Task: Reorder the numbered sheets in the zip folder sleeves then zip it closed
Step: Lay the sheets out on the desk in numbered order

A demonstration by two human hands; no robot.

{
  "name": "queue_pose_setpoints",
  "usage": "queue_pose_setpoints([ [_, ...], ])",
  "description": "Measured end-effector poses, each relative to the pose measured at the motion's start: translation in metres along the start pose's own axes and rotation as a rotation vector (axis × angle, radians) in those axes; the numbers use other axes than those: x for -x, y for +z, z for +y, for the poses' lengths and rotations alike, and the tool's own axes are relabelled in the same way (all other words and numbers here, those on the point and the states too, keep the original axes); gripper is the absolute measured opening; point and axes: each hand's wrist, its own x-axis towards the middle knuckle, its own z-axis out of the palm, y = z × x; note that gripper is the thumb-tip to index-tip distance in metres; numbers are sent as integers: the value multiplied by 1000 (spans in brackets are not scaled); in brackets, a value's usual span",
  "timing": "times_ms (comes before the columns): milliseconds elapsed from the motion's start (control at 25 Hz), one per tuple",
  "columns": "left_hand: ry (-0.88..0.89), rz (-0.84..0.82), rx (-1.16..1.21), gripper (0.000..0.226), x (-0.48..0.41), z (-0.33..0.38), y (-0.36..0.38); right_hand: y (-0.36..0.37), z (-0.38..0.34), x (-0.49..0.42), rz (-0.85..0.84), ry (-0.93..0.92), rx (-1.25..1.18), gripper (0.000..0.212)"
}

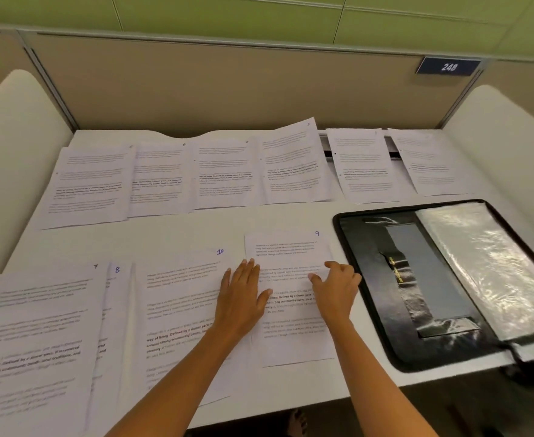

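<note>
Two hands rest on sheet 9 (290, 247) near the desk's (196, 234) front edge: left hand (243, 294) flat, overlapping sheet 10 (180, 294), right hand (338, 288) bent-fingered, pinching or pressing unclear, nearer the open zip folder (369, 247) lying front-to-back just rightward

The numbered sheets (177, 310) are showing white with grey-black print, some lines bold, and blue handwritten numbers. The zip folder (363, 253) at the counter's (196, 228) right edge is showing black, with gold lettering on its strap (396, 267); its sleeves (486, 266) are glinting clear and silvery. The counter is looking white, the partition (227, 83) beige, the wall (227, 14) green.
</note>
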Motion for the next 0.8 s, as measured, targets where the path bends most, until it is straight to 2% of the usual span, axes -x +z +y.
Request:
queue_pose_setpoints([
  [120, -126, 94, -16, 76, -1, -10, 1, 2, 2, -3, -60, 37, 59, 58],
  [240, -185, 103, -11, 74, 4, -21, 5, 4, 4, -8, -78, 62, 61, 65],
  [520, -136, 20, -30, 76, 9, -13, 17, -1, 9, -9, -40, 92, 83, 71],
  [640, -96, -21, -47, 78, 8, -11, 23, 0, 13, -12, -73, 118, 37, 56],
  [760, -97, -73, -68, 82, 7, -9, 26, -3, 17, -17, -79, 130, -198, 7],
  [800, -91, -71, -67, 83, 6, -9, 26, -5, 17, -18, -87, 141, -260, 15],
])
